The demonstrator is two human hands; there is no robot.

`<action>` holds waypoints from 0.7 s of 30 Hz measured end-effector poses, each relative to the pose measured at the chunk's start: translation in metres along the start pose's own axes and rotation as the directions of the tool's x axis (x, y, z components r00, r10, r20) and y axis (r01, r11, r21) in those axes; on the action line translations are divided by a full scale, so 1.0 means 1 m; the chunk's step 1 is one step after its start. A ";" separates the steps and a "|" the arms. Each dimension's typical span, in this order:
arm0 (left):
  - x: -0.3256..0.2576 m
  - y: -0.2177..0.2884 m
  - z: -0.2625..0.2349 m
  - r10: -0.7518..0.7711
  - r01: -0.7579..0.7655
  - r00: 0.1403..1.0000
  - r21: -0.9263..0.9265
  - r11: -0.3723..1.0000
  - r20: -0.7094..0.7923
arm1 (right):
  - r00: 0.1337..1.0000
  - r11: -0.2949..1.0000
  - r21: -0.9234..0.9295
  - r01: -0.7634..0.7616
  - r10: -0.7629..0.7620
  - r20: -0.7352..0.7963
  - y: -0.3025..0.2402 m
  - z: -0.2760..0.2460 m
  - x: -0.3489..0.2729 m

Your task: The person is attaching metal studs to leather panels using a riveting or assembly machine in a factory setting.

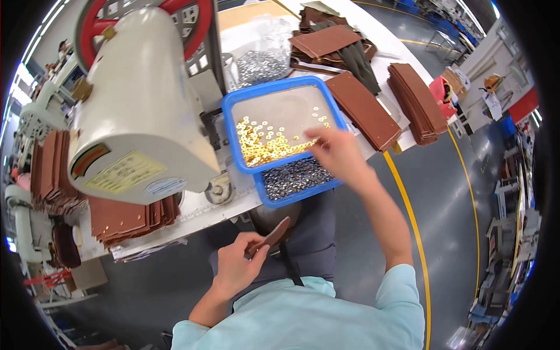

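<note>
My right hand (338, 151) reaches into a blue tray (279, 87) of small gold rings (263, 144); its fingertips are pinched over the rings at the tray's near right side, and I cannot tell whether it holds one. My left hand (239, 265) is close to my body below the table edge and grips a thin brown leather strip (274, 233) that sticks up to the right. A second blue tray (297, 179) with dark metal pieces lies under the first, at the table's front edge.
A large cream machine (140, 105) with a red handwheel (99, 23) stands at the left. Stacks of brown leather pieces (361, 108) lie to the right of the trays and below the machine (125, 219). A clear bag of silver parts (262, 61) sits behind the trays.
</note>
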State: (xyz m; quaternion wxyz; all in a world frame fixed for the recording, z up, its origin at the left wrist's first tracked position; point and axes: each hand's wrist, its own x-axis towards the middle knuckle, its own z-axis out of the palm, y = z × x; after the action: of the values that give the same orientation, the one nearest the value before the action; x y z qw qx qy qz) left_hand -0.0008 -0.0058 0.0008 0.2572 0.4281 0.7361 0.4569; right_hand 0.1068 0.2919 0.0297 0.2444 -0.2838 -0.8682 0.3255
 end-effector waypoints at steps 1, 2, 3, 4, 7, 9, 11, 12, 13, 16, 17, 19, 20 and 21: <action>0.000 0.007 -0.001 -0.125 0.124 0.992 -0.092 0.988 -0.002 | 0.999 1.000 -0.003 -0.026 0.026 0.020 0.019 0.000 0.019; 0.000 0.007 -0.005 -0.133 0.130 0.991 -0.086 0.988 -0.021 | 0.990 0.994 -0.111 -0.017 0.032 0.136 0.026 0.001 0.035; -0.001 0.008 -0.009 -0.110 0.108 0.994 -0.083 0.991 -0.014 | 0.983 0.992 -0.130 -0.005 0.028 0.180 0.029 0.007 0.045; -0.002 0.008 -0.013 -0.089 0.088 0.996 -0.081 0.993 -0.006 | 0.974 0.989 -0.148 0.008 0.026 0.224 0.031 0.015 0.053; -0.001 0.001 -0.022 -0.037 0.059 0.994 -0.218 0.974 0.104 | 0.947 0.982 -0.182 0.057 0.004 0.320 0.037 0.030 0.071; -0.001 -0.004 -0.022 -0.094 0.129 0.989 -0.359 0.924 0.112 | 0.942 0.978 -0.201 0.063 0.008 0.335 0.041 0.033 0.081; -0.002 -0.010 -0.021 -0.184 0.245 0.969 -0.577 0.779 0.162 | 0.927 0.974 -0.216 0.071 0.016 0.375 0.029 0.035 0.081; 0.001 -0.008 -0.025 -0.199 0.251 0.968 -0.576 0.778 0.153 | 0.928 0.937 -0.328 0.118 0.013 0.371 0.025 0.034 0.084; 0.003 -0.005 -0.029 -0.333 0.369 0.927 -0.571 0.733 0.170 | 0.931 0.885 -0.436 0.161 0.010 0.364 0.022 0.034 0.086; -0.001 -0.018 -0.025 -0.377 0.390 0.911 -0.647 0.655 0.168 | 0.971 0.916 -0.371 0.153 -0.070 0.229 0.018 0.034 0.079; 0.000 -0.018 -0.024 -0.356 0.347 0.922 -0.731 0.587 0.151 | 0.976 0.943 -0.302 0.139 -0.079 0.201 0.007 0.033 0.073; 0.000 -0.019 -0.026 -0.349 0.330 0.922 -0.814 0.478 0.169 | 0.981 0.996 -0.045 0.076 -0.067 0.181 -0.022 0.032 0.046; 0.001 -0.016 -0.027 -0.359 0.336 0.917 -0.817 0.469 0.171 | 0.989 0.980 0.198 -0.004 -0.026 0.148 -0.034 0.029 0.027; 0.004 -0.012 -0.028 -0.369 0.357 0.907 -0.836 0.416 0.204 | 0.977 0.959 0.278 -0.061 0.001 0.212 -0.042 0.027 0.008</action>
State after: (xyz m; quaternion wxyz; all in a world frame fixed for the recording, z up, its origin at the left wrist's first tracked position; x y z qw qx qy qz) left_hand -0.0288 -0.0177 0.0028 0.5227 0.0713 0.4870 0.6961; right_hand 0.0703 0.2594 0.0434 0.1847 -0.2236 -0.8290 0.4782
